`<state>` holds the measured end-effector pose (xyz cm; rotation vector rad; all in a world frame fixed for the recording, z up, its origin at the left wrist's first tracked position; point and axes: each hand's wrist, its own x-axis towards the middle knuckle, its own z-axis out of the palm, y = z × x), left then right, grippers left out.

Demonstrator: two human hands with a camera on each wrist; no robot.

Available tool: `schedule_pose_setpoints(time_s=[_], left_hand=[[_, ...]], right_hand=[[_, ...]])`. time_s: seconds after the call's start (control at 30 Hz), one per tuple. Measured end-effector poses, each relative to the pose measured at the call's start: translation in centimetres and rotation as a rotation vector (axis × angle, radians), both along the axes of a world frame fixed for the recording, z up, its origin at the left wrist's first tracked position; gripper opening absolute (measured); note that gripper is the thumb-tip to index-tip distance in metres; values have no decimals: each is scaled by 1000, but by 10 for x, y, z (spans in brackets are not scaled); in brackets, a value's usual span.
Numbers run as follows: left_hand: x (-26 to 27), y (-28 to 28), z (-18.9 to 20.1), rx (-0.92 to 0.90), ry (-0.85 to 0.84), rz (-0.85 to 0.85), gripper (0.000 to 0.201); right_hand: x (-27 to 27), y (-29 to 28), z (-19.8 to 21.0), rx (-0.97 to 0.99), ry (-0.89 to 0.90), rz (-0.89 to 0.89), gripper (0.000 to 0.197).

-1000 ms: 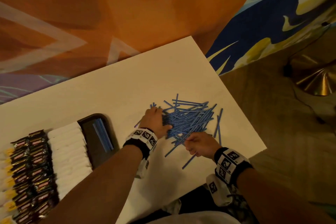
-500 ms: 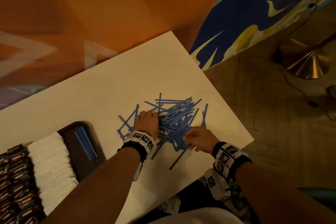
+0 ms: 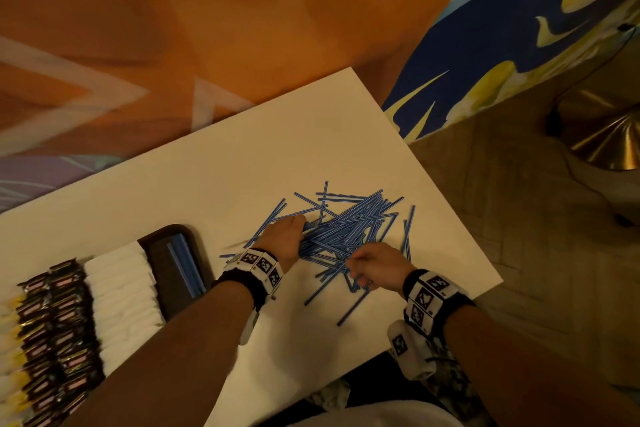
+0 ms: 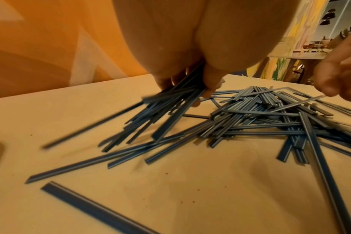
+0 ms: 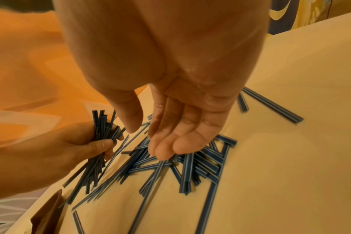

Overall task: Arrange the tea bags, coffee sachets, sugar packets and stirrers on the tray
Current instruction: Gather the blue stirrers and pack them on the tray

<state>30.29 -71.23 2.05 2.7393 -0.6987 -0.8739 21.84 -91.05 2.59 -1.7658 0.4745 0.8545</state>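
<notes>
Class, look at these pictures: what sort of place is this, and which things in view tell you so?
Probably a hospitality or café-style prep spot: a white table, a dark tray beside rows of sachets, and loose blue stirrers.

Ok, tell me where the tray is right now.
In the head view the dark tray sits on the white table at lower left, a few blue stirrers in it, between the white sugar packets and the left hand.

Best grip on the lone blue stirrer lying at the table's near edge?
Pinch the lone blue stirrer mid-length from above, thumb and finger across its narrow width. It lies flat on the white table, apart from the pile, so its long edges look free.
</notes>
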Motion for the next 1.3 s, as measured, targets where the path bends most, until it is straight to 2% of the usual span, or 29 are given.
schedule_pose_setpoints(time_s=[0.13, 0.27, 0.33, 0.4, 0.47, 0.63, 0.77, 0.87, 0.93, 1.0, 1.07, 1.1, 1.2, 1.3], left_hand=[[0, 8, 0, -164, 11, 112, 24], [4, 8, 8, -455, 142, 469, 16], [4, 8, 16, -613, 103, 598, 16], [5, 9, 26, -703, -15, 648, 9], [7, 10, 34, -875, -47, 753, 12], [15, 12, 60, -1250, 45, 1073, 20], [21, 14, 75, -1329, 78, 1250, 22], [24, 17, 78, -1347, 94, 1366, 25], [24, 19, 78, -1371, 113, 1425, 28], [23, 21, 77, -1396, 131, 1473, 29], [22, 22, 76, -1417, 155, 1515, 29], [22, 22, 76, -1426, 167, 1533, 29], [21, 22, 77, -1460, 192, 1574, 31], [21, 25, 77, -1504, 198, 1615, 34]], right_hand=[[2, 9, 4, 41, 21, -42, 12], [3, 17, 8, 55, 10, -57, 12], [5, 21, 11, 81, 10, -71, 9], [8, 25, 14, 116, 9, -84, 6], [13, 31, 20, 139, 5, -81, 4], [22, 55, 38, 182, -9, -28, 8], [25, 72, 46, 183, -51, 10, 8], [29, 77, 48, -7, -208, 71, 11], [32, 78, 49, -123, -299, 145, 32], [36, 81, 49, -140, -336, 270, 57], [39, 87, 46, -100, -319, 376, 66], [40, 91, 44, -77, -316, 406, 61], [40, 99, 34, -112, -373, 473, 28], [37, 101, 35, -114, -394, 524, 17]])
